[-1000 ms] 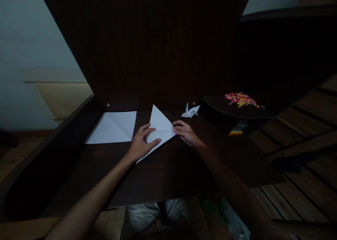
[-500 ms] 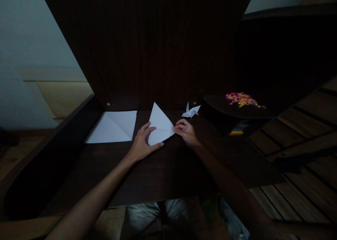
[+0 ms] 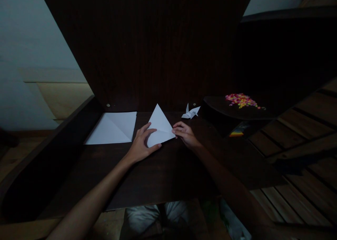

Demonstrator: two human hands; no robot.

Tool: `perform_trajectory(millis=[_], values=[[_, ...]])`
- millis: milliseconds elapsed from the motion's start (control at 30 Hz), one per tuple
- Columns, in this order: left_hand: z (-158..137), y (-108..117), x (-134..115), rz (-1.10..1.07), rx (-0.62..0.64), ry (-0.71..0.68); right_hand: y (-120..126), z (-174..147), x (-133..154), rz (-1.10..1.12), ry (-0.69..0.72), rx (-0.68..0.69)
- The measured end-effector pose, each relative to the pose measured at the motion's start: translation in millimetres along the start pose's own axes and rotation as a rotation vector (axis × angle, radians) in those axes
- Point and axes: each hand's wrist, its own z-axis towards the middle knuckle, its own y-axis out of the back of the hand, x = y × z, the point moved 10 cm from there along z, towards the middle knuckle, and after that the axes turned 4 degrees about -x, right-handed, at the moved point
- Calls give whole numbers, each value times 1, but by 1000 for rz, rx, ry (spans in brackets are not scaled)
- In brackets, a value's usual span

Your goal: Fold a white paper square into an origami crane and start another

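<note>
Paper (image 3: 160, 123): seven-o'clock corner gone from view

It jutted there a second ago. The paper lies between your left hand (image 3: 142, 142), fingers spread wide against its eight-o'clock side, and your right hand (image 3: 185, 134), pinching its four-o'clock corner.

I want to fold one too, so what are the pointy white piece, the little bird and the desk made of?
Pointy white piece: matte paper, it seems; thin and creased. Little bird: probably matte paper too, with sharp folds. Desk: wood or wood-look board, dark and dull with faint grain; too dim to tell which.
</note>
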Motion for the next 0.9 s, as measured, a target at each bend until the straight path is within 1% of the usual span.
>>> perform_trajectory(millis=[133, 233, 300, 400, 700, 900], values=[[-2, -8, 4, 56, 66, 13, 0, 1, -1, -53, 41, 2], [-3, -18, 0, 69, 126, -24, -2, 1, -3, -102, 59, 2], [-4, -24, -4, 56, 147, -57, -4, 1, -8, -138, 51, 9], [-4, -31, -3, 10, 155, -42, -8, 0, -12, -168, 48, 16], [-4, -29, -2, -89, 137, -6, -13, -2, -14, -176, 55, 17], [-4, -32, 2, -74, 190, 37, -13, -1, -19, -209, 3, 19]])
